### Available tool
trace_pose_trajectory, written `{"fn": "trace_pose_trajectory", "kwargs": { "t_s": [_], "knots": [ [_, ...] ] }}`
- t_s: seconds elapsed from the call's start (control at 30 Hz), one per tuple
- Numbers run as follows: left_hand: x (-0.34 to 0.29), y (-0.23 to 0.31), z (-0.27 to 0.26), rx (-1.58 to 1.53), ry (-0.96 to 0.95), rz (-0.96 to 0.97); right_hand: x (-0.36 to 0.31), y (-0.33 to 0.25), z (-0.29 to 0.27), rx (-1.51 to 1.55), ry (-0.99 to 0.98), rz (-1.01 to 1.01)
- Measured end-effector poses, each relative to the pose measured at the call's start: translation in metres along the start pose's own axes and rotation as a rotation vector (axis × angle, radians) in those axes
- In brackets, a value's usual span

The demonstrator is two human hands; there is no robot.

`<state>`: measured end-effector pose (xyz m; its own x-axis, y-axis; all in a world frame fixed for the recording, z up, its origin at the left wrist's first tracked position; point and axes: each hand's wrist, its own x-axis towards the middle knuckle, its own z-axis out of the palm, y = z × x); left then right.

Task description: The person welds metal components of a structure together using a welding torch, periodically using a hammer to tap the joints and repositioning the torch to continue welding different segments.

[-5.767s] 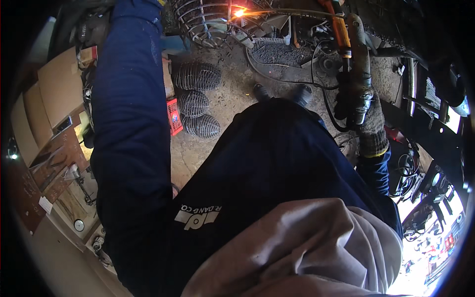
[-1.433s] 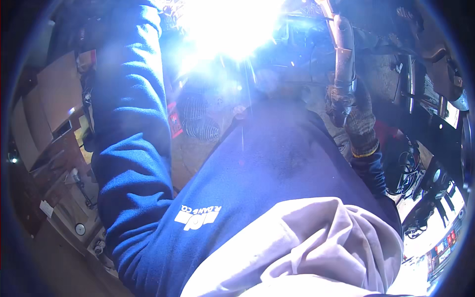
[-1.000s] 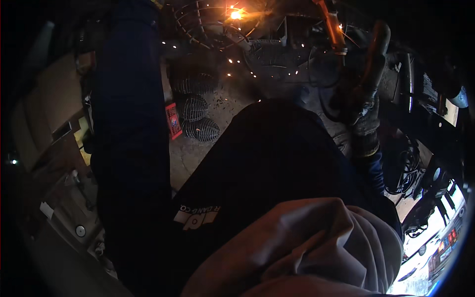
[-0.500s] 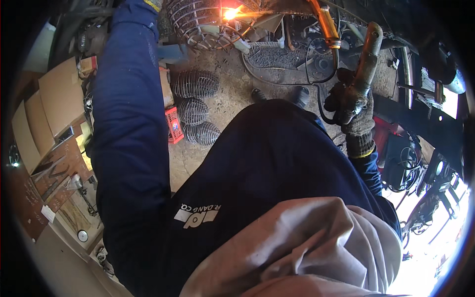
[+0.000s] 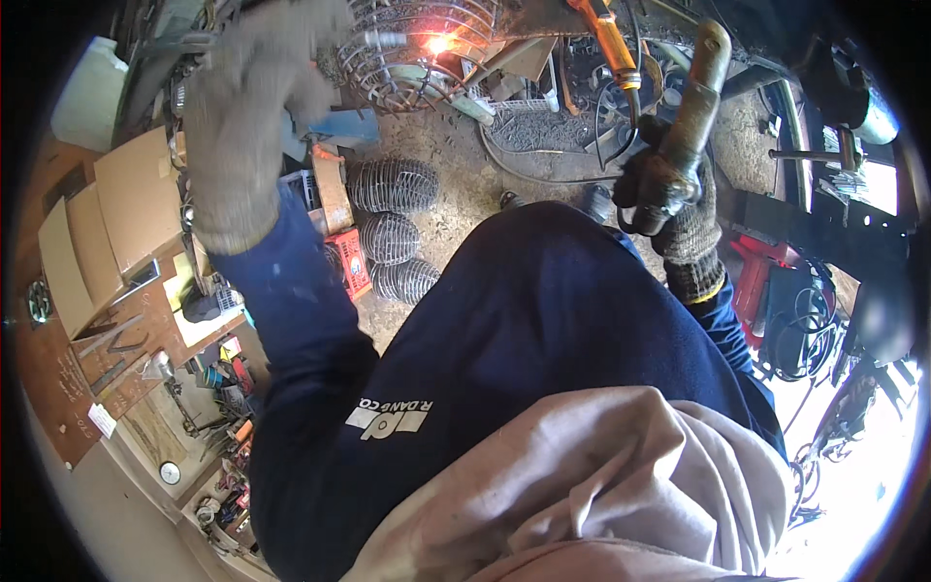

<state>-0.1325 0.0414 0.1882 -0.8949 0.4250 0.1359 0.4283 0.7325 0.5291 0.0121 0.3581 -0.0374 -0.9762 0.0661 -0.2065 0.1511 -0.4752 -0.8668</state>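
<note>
Currently, the blurred grey-gloved left hand point(image 5: 254, 126), its grip unreadable, blocks some view just left of the round metal wire cage point(image 5: 405, 87); the gloved right hand point(image 5: 690, 231) grasps a worn metal tube point(image 5: 696, 109); rounded wire baskets point(image 5: 390, 239) adjoin a red plastic crate point(image 5: 350, 264).

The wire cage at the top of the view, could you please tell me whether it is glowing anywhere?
Yes, glowing: the wire cage shows a bright orange-white spot among its curved bars.
</note>
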Motion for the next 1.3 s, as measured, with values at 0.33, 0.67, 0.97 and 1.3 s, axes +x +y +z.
{"fn": "trace_pose_trajectory", "kwargs": {
  "t_s": [0.33,0.67,0.97,1.3],
  "knots": [
    [-0.141,-0.014,0.137,-0.176,-0.050,-0.085,0.029,-0.029,0.139,0.028,-0.527,-0.384],
    [-0.198,-0.033,0.179,-0.404,0.352,-0.176,0.012,0.023,0.206,-0.671,-0.566,-0.595],
    [-0.223,-0.056,0.178,-0.696,0.457,-0.421,0.113,0.087,0.135,0.157,-0.157,0.319],
    [-0.222,-0.092,0.146,-0.764,0.256,-0.596,0.155,0.130,0.119,-0.803,0.174,-0.457]
  ]
}}
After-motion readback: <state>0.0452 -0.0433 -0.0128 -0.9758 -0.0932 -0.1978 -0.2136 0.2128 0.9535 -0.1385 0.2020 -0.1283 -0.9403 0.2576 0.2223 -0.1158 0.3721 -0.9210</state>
